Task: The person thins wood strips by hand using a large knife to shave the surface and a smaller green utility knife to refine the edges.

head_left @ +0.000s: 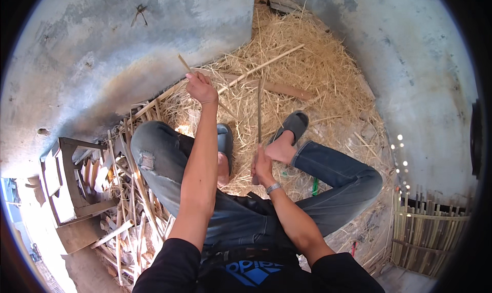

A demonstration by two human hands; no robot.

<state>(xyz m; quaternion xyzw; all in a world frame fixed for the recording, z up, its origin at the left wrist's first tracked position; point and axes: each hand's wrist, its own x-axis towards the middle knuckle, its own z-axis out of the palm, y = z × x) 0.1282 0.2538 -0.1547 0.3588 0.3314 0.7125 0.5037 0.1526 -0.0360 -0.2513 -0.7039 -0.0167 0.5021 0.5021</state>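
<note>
The left hand (201,88) is raised ahead, clamped on a thin strip (183,62) slanting up-left; the right hand (262,167), low between the knees, grips a stick (260,108) standing upright, well right of the strip

Left hand (201,88) raised, arm extended, fingers pinched; right hand (262,166) low, fisted.

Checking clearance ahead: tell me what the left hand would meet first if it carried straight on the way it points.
The left hand, gripping a thin pale bamboo strip, points up-frame; it would likely meet the grey stained concrete wall first, though depth is unclear.
</note>
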